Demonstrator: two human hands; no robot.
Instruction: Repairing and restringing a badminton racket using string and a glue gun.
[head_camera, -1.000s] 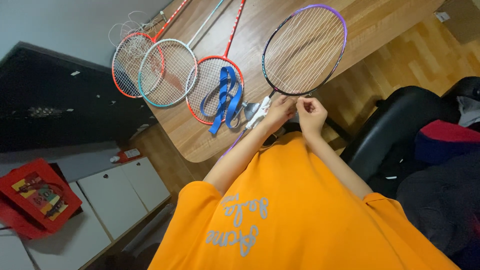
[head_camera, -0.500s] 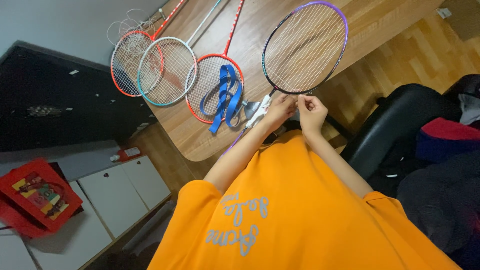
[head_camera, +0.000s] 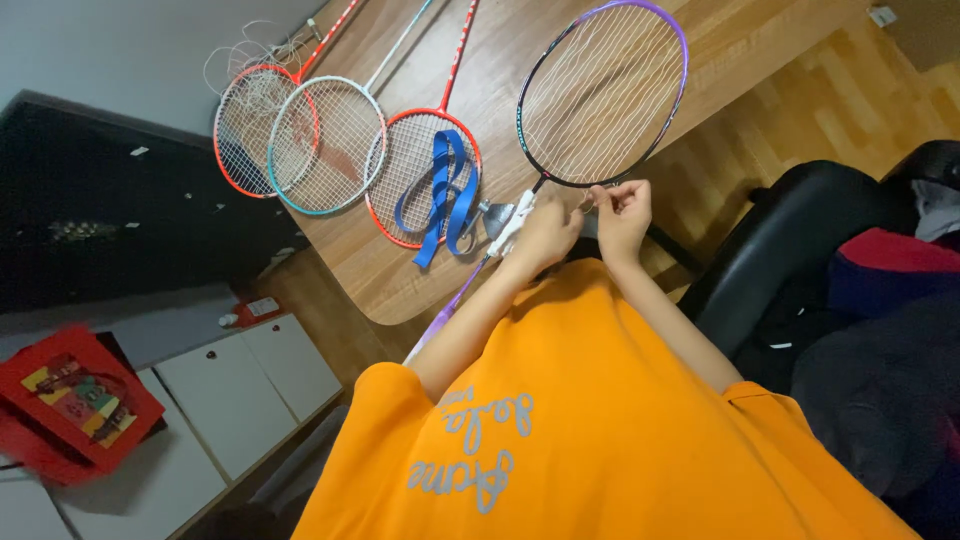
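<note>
The purple-framed racket (head_camera: 600, 95) lies with its head on the wooden worktop (head_camera: 760, 60). The left hand (head_camera: 545, 235) is curled around its throat, and the right hand (head_camera: 622, 208) pinches a string end at the frame's lower edge. Left of that racket lie a blue strap (head_camera: 445, 190) and three more rackets (head_camera: 330, 145).

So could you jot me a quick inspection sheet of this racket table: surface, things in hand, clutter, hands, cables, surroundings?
Surface: wooden table, rounded corner near the person.
Things in hand: purple-and-black racket, head on the table, held at the throat.
Clutter: three rackets side by side, two orange-framed and a teal-framed one; blue strap; loose white string.
Hands: left hand and right hand pinch at the frame's base.
Cables: nothing seen.
Surroundings: black chair, white cabinets, red box.
</note>
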